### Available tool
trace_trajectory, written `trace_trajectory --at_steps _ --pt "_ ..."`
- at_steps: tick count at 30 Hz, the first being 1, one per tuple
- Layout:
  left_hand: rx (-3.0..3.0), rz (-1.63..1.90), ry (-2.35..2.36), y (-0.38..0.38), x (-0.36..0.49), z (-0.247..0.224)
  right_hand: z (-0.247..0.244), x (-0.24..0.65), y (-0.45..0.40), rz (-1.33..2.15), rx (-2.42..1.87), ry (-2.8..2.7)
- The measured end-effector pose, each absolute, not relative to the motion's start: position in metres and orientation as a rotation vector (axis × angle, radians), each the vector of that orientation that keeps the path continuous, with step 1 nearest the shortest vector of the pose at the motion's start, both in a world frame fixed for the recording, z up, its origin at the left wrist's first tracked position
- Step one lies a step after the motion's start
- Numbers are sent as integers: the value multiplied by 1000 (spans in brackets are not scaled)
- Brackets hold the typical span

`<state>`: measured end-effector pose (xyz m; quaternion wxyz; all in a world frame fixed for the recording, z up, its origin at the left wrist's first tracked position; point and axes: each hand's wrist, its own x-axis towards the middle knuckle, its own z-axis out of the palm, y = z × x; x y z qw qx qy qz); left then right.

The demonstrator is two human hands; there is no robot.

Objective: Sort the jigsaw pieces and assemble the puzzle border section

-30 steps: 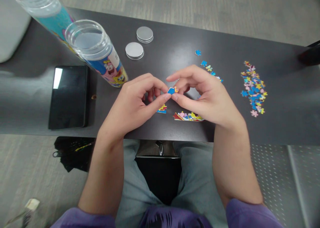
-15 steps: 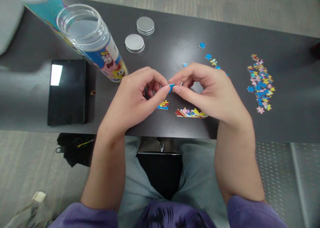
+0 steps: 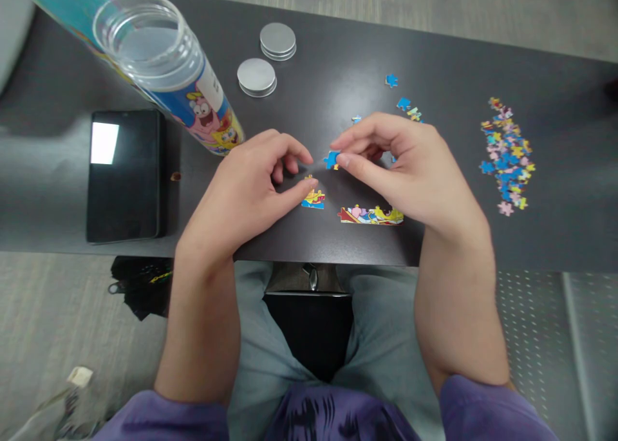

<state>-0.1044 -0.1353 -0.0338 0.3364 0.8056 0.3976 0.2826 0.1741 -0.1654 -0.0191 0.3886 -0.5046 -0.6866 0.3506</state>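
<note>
Between the thumb and fingers of my right hand (image 3: pixel 396 167) is a blue puzzle piece (image 3: pixel 331 160). My left hand (image 3: pixel 263 187) is open, thumb and index finger apart, with nothing between them. Just by its thumb lies a small joined yellow-and-blue puzzle section (image 3: pixel 313 197), partly covered by the thumb tip. Below my right hand, a joined puzzle strip (image 3: pixel 371 215) with red, pink and yellow parts lies flat near the table's front edge. Behind my right hand are several loose pieces, among them a blue one (image 3: pixel 391 80); some are partly hidden by the hand.
A heap of mixed puzzle pieces (image 3: pixel 508 158) lies at the right of the dark table (image 3: pixel 454 67). At the left stand an uncapped clear cartoon-printed canister (image 3: pixel 207 109) and a second teal canister (image 3: pixel 72 9). A black tablet (image 3: pixel 124 177) and two silver lids (image 3: pixel 257 76) lie nearby.
My left hand has let go of the blue puzzle piece and moved slightly left, its fingers parting. The piece stays in my right hand, more of it showing. The view has shifted slightly.
</note>
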Motion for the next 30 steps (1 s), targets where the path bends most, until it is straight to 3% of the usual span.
trace_trajectory --at_steps 18,30 --pt "2170 564 1001 -136 -111 -28 -23 174 -165 897 -1391 -1839" --pt "2156 628 994 -135 -111 -31 -25 173 -164 909 -1389 -1858"
